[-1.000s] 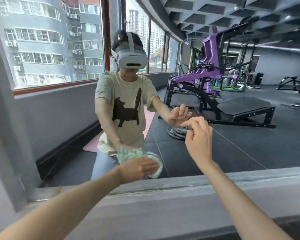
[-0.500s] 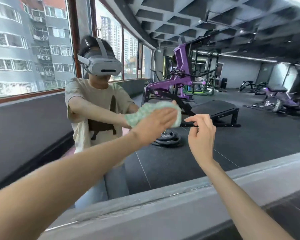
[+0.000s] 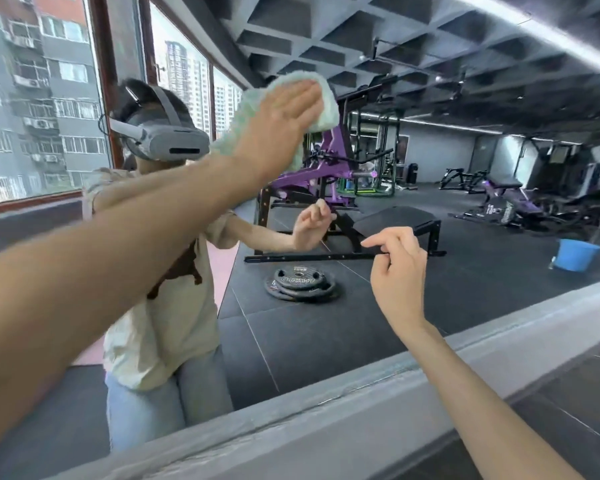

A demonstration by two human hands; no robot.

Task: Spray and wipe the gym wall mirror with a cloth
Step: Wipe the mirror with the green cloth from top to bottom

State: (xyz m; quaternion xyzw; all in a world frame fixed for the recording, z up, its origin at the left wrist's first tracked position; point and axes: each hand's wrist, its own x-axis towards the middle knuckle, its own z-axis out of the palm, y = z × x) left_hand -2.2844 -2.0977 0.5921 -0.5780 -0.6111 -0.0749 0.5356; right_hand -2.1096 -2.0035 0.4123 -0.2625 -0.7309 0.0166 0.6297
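Note:
The wall mirror (image 3: 465, 209) fills the view ahead and reflects me and the gym behind. A pale green fluffy cloth (image 3: 323, 105) lies high against the glass, and my left hand (image 3: 281, 126) presses it flat with straight fingers, the arm reaching up across the view. My right hand (image 3: 399, 275) hovers lower and to the right, just in front of the glass, with its fingers curled and nothing in them. No spray bottle is in view.
A grey ledge (image 3: 326, 431) runs along the mirror's bottom edge. The reflection holds a purple weight machine (image 3: 326, 168), a black bench (image 3: 395, 220), stacked weight plates (image 3: 302, 284) and a blue bucket (image 3: 577, 254) on the dark floor. Windows line the left side.
My left hand has swept the cloth from low near the ledge up and to the right across the glass. My right hand has stayed about where it was, fingers curled.

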